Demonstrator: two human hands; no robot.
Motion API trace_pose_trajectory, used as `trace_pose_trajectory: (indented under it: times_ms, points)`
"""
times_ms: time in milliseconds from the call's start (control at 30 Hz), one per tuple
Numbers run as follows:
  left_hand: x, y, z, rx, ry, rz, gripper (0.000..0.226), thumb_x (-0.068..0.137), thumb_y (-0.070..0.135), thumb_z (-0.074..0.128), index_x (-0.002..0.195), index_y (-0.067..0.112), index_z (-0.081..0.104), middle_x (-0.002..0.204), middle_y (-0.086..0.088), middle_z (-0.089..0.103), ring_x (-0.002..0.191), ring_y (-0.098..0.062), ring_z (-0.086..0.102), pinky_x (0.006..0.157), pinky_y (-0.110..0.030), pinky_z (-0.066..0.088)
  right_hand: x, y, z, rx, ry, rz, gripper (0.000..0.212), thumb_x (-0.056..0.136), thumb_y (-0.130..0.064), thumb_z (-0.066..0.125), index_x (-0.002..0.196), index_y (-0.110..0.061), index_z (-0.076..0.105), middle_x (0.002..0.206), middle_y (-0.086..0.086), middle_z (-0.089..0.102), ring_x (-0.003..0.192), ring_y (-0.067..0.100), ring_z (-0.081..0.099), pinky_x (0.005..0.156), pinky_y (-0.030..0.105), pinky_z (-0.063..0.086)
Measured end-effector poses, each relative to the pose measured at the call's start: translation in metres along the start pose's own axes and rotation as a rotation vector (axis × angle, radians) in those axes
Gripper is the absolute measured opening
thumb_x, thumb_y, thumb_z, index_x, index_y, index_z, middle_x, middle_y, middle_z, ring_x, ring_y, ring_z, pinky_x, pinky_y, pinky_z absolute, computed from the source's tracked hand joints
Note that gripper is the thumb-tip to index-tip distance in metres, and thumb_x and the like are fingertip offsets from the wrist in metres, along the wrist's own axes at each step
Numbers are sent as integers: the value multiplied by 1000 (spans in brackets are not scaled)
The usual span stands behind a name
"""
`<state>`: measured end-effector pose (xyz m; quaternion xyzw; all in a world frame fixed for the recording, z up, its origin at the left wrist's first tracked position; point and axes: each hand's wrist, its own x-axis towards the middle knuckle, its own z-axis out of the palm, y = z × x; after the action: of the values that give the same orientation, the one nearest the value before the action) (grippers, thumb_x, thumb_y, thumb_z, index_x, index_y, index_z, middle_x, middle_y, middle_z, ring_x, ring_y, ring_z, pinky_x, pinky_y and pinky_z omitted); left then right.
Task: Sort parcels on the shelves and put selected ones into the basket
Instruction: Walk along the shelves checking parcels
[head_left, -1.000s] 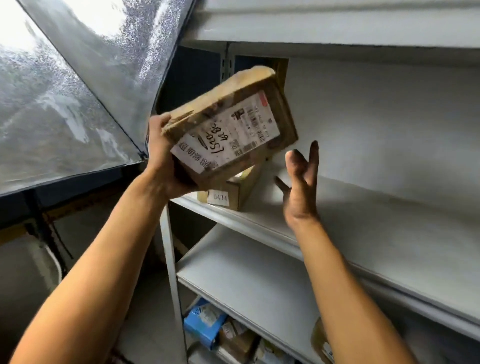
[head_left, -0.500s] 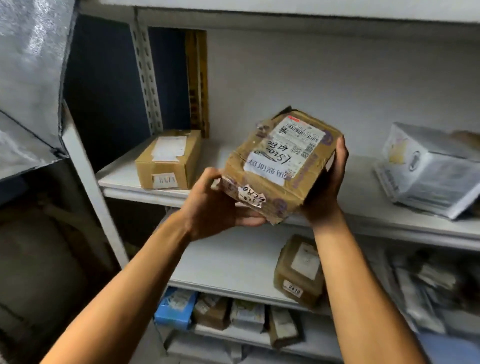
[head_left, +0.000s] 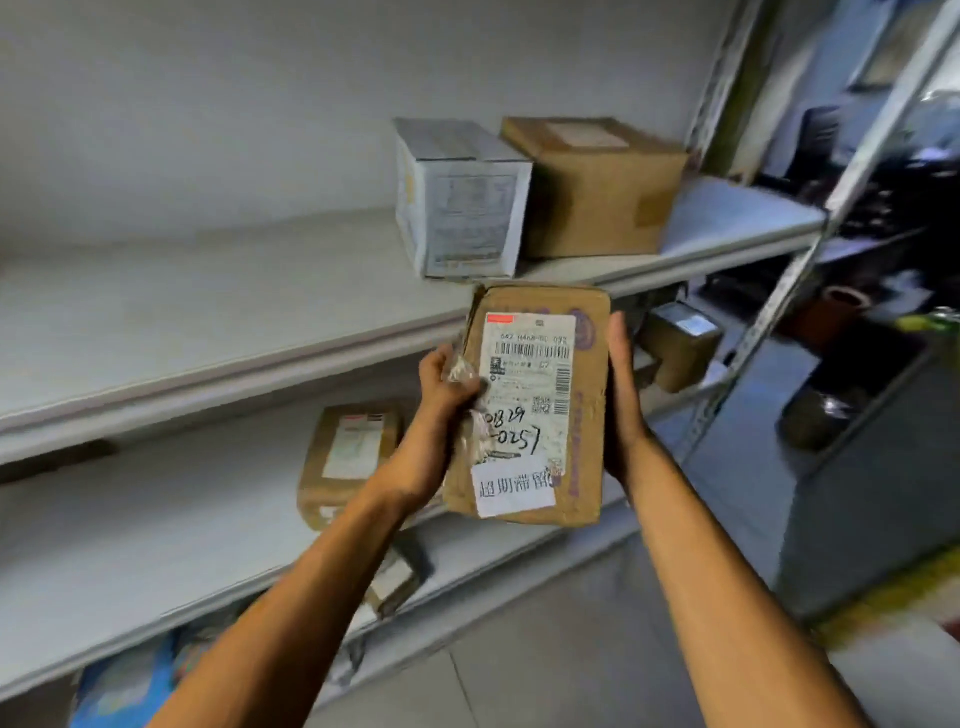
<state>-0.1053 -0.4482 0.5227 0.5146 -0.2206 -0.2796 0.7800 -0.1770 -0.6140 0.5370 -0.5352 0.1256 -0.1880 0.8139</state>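
Note:
A flat brown cardboard parcel (head_left: 535, 405) with a white shipping label and handwritten numbers is held upright in front of the shelves. My left hand (head_left: 441, 410) grips its left edge, thumb over crumpled tape on the face. My right hand (head_left: 621, 395) holds the right edge with the fingers behind the box. On the upper shelf (head_left: 208, 312) stand a white carton (head_left: 462, 202) and a brown box (head_left: 597, 187). No basket is in view.
A taped brown parcel (head_left: 348, 457) lies on the middle shelf (head_left: 130, 545), with another small box (head_left: 678, 343) further right. A small parcel (head_left: 395, 577) and blue packets (head_left: 124, 686) sit lower down. Right of the rack's metal upright (head_left: 769, 322) are a grey floor and dark clutter.
The view has swung right along the shelves. The parcel has been turned upright, label facing me, and both hands now hold it by its side edges.

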Motion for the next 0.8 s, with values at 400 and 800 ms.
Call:
trace_pose_trajectory:
  times_ms: [400,800]
  points:
    - [37,-164,224,23,-504,-372,43,82,28,58,122,16,46,120,-11,68,108,-22,67,90,-39,54,-148,-32,-230,-30,734,-107,65,89,-70,40,122,-23,69,112,3,76,113,24,68,98,39,53]
    - [28,-294,428,260,-1118,-790,81,77,46,64,146,13,37,125,-23,66,109,-42,67,79,-46,59,-282,-41,-349,251,1202,-415,63,76,-71,49,90,-19,81,89,2,79,81,17,76,66,30,61]
